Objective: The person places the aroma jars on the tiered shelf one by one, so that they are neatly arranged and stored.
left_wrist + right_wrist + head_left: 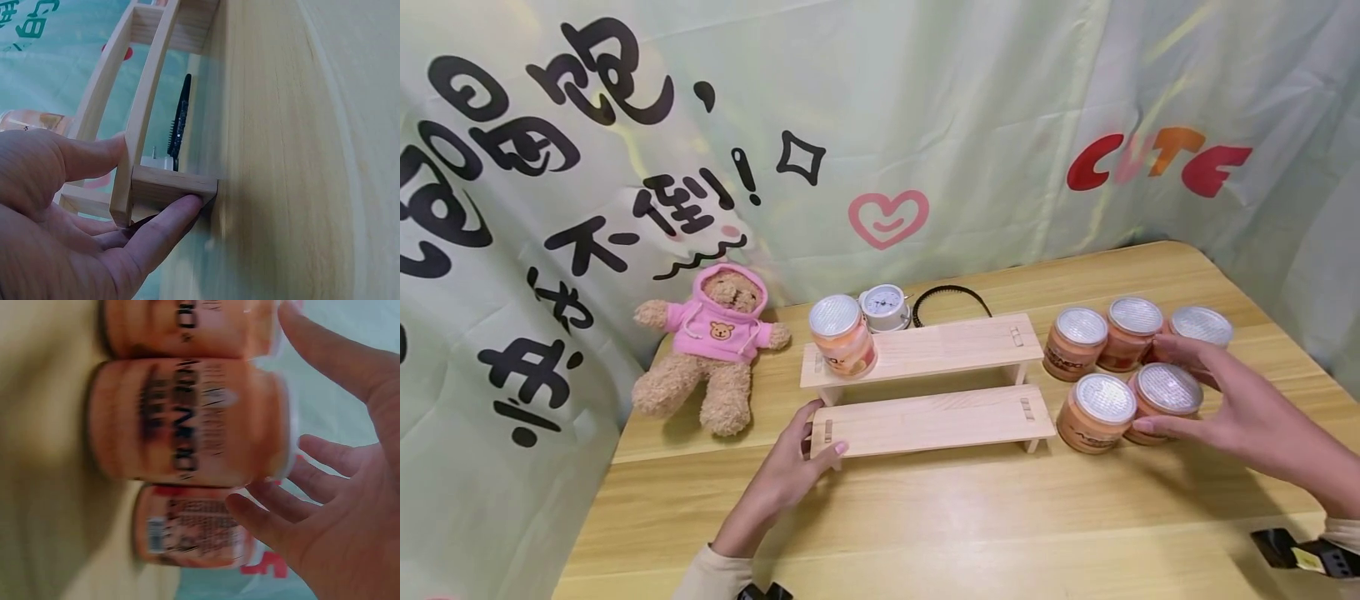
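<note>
A light wooden two-tier shelf [925, 422] stands on the table. My left hand [796, 458] grips the left end of its lower tier. In the left wrist view, the thumb lies on the board and a finger lies along the short leg [175, 184]. One orange can with a silvery top [842, 335] sits at the left end of the upper tier. To the right of the shelf, several similar cans [1096, 414] stand upright in a cluster. My right hand [1232, 408] spreads its thumb and fingers around the front right can [1167, 390], with nothing gripped.
A teddy bear in a pink hoodie [718, 333] leans against the curtain on the left. Behind the upper tier are a small white dial clock [884, 307] and a black coiled band [953, 289]. A printed curtain [1000, 125] hangs along the table's back edge.
</note>
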A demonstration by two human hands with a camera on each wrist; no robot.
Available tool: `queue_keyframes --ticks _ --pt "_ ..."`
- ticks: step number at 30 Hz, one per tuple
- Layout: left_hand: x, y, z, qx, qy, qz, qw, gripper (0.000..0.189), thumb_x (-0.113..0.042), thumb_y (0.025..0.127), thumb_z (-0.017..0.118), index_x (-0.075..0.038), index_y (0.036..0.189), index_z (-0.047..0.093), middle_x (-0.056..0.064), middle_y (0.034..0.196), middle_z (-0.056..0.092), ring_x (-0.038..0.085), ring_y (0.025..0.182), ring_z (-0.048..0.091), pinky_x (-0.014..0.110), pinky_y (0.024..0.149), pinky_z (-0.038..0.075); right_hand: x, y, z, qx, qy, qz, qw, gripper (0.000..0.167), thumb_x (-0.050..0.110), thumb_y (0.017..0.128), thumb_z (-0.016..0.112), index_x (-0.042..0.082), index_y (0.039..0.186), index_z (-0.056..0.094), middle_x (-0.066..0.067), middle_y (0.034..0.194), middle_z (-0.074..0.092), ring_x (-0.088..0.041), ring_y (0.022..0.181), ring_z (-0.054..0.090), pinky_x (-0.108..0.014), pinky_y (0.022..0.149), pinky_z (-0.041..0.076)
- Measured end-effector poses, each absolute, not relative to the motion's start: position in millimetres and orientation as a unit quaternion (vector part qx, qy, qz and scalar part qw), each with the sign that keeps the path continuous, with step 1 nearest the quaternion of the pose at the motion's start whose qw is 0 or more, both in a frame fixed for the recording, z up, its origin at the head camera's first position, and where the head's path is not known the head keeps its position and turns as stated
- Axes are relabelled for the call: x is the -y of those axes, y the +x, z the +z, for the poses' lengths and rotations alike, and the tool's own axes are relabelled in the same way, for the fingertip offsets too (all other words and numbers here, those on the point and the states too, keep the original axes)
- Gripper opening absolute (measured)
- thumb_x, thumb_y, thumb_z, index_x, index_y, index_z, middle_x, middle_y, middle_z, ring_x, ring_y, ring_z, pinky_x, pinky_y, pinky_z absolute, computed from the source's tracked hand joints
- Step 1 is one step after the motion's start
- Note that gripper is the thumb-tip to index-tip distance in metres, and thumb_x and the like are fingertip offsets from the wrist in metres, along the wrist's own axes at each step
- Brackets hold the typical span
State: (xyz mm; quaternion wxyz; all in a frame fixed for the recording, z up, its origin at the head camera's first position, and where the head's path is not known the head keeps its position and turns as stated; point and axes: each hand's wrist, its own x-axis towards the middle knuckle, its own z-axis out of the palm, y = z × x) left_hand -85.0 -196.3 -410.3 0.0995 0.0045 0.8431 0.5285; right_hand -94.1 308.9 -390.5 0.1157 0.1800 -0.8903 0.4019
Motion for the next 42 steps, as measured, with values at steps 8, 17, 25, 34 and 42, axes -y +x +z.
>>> queue_keyframes --ticks 8,17,25,34,42 --pt "197.3 -85.2 -410.1 -0.847 0.006 0.522 0.103 0.072 -0.015 0.094 0.073 -0.008 0.154 0.033 0.024 0.126 0.062 0.033 0.107 0.065 0.044 0.089 0.056 -317.7 -91.7 -418.7 0.892 0.148 0.416 0.092 0.102 0.002 0.063 0.096 -0.004 0.147 0.038 -0.017 0.139 0.048 0.019 0.114 0.037 0.004 0.084 0.031" --pt "196.5 -85.3 -410.5 -0.843 0.004 0.529 0.1 0.072 -0.013 0.094 0.072 -0.007 0.154 0.033 0.023 0.123 0.063 0.031 0.104 0.066 0.041 0.086 0.057 -317.5 -89.3 -431.3 0.874 0.155 0.452 0.085 0.084 -0.007 0.068 0.09 -0.002 0.138 0.042 0.024 0.124 0.05 0.015 0.107 0.049 -0.003 0.077 0.046" --pt "196.3 -84.9 -409.4 -0.842 0.001 0.53 0.101 0.072 -0.014 0.094 0.073 -0.009 0.155 0.034 0.022 0.124 0.063 0.03 0.101 0.066 0.041 0.084 0.057 -316.8 -89.7 -430.0 0.876 0.162 0.444 0.092 0.082 -0.007 0.069 0.089 -0.003 0.137 0.044 0.024 0.124 0.051 0.015 0.109 0.049 -0.003 0.078 0.045" --pt "196.8 -85.1 -410.1 -0.841 0.009 0.531 0.097 0.072 -0.013 0.094 0.072 -0.007 0.154 0.034 0.023 0.124 0.063 0.031 0.103 0.066 0.041 0.085 0.057 -318.5 -89.9 -414.9 0.883 0.14 0.442 0.073 0.086 -0.003 0.072 0.089 0.003 0.144 0.043 0.021 0.126 0.051 0.014 0.109 0.049 -0.003 0.077 0.045" --pt "197.8 -85.3 -411.3 -0.847 0.012 0.522 0.099 0.073 -0.014 0.095 0.072 -0.007 0.155 0.032 0.025 0.128 0.061 0.033 0.108 0.064 0.042 0.088 0.055 -324.8 -90.7 -386.0 0.897 0.149 0.405 0.093 0.083 -0.002 0.069 0.091 0.0 0.139 0.046 0.026 0.121 0.051 0.016 0.104 0.048 -0.001 0.075 0.041"
